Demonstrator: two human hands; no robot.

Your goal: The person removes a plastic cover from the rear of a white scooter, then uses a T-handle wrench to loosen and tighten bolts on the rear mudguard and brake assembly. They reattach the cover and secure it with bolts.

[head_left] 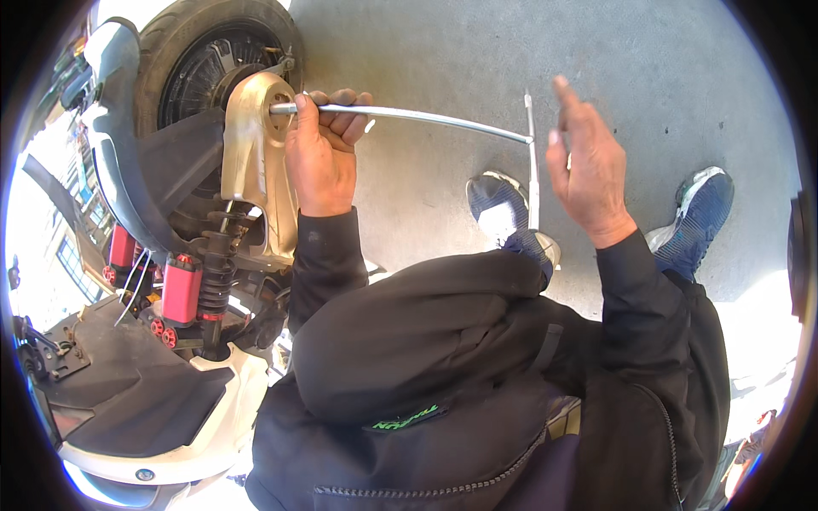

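A long silver T-handle wrench (443, 119) reaches across from the round opening at the end of a gold swingarm (245, 145). My left hand (326, 157) grips its shaft close to that opening, thumb on top and fingers wrapped round. How the wrench's tip sits inside is hidden. At the other end is the crossbar (533, 175), lying roughly at right angles to the shaft. Just right of it my right hand (590, 162) is held in the air, empty, with index finger and thumb stretched out, apart from the bar.
A black-tyred wheel (217, 60) stands behind the swingarm. Below are a black coil shock absorber (219, 281) with a red canister (181, 289) and a white-and-black scooter body panel (145, 400). My blue shoes (694, 217) rest on the grey floor (409, 51).
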